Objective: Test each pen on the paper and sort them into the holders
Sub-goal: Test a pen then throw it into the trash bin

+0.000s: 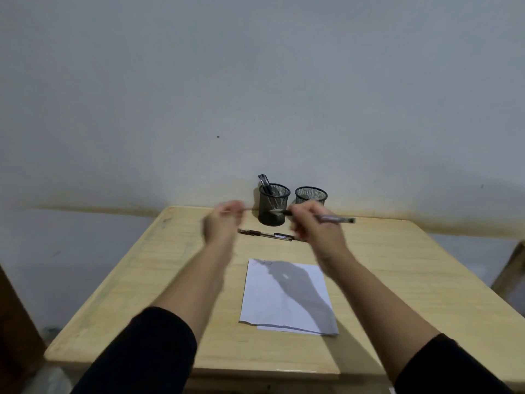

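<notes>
My right hand is closed around a grey pen, held level above the table with its bare tip pointing left at the left mesh holder. My left hand is blurred by motion; its fingers pinch a small thin piece that looks like the pen's cap. Two dark pens stand in the left holder. The right mesh holder shows no pens above its rim. One more pen lies on the table between my hands. The white paper lies nearer me, with faint scribbles at its top left.
The pale wooden table stands against a grey wall, both holders at its back edge. A wooden frame shows at the right edge of the view. My arms' shadow falls across the paper.
</notes>
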`<control>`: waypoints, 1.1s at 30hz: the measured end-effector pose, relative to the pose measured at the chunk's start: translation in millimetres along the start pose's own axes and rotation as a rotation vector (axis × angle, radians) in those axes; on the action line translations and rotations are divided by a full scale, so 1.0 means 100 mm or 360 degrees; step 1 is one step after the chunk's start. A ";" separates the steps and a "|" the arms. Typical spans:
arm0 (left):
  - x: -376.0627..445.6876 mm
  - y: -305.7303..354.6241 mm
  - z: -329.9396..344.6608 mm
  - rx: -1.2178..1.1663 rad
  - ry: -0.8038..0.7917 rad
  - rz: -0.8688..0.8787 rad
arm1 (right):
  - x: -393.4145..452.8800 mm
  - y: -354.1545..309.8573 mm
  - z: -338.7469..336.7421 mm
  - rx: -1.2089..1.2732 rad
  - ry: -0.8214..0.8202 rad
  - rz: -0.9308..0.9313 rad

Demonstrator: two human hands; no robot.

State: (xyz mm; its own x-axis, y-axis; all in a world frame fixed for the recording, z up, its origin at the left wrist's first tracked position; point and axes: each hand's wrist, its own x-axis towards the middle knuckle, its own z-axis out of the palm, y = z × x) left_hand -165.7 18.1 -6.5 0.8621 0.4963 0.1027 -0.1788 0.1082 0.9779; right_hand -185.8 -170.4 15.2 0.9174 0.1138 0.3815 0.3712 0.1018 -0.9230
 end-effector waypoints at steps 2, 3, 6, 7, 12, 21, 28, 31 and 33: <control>0.24 -0.05 -0.43 0.0043 0.0351 -0.0058 | 0.02 -0.05 -0.30 0.0072 0.0154 -0.0036; 0.26 -0.06 -0.58 0.0163 0.0364 -0.0047 | 0.02 -0.06 -0.45 0.0100 0.0189 -0.0048; 0.11 -0.22 -0.57 0.0499 0.0120 0.0034 | -0.01 0.06 -0.59 0.0115 0.0120 0.0056; 0.03 -0.30 -0.48 0.0543 0.0065 0.0057 | -0.02 0.13 -0.54 0.0127 0.0074 0.0112; -0.05 -0.61 -0.30 0.0885 -0.0218 0.0131 | -0.09 0.38 -0.39 0.0195 -0.0019 0.0354; 0.08 -0.77 -0.36 0.1266 -0.0199 0.0248 | -0.07 0.65 -0.39 -0.0003 -0.0003 0.0471; -0.35 -0.63 -0.10 0.1290 -0.0392 0.0606 | 0.03 0.77 -0.34 -0.0092 -0.0020 0.0508; -0.58 -0.75 0.03 0.1461 -0.0595 0.0658 | 0.07 0.80 -0.25 -0.0250 -0.0058 0.0494; -0.62 -0.84 0.05 0.1545 -0.0628 0.0608 | 0.10 0.84 -0.21 -0.0363 -0.0106 0.0468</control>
State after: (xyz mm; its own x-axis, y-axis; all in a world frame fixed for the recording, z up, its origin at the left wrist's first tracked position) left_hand -201.6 -26.0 -94.2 0.9505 0.0262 0.3095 -0.1667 -0.7978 0.5794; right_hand -142.8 -181.0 -60.1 0.9810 0.1699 0.0939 0.1225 -0.1665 -0.9784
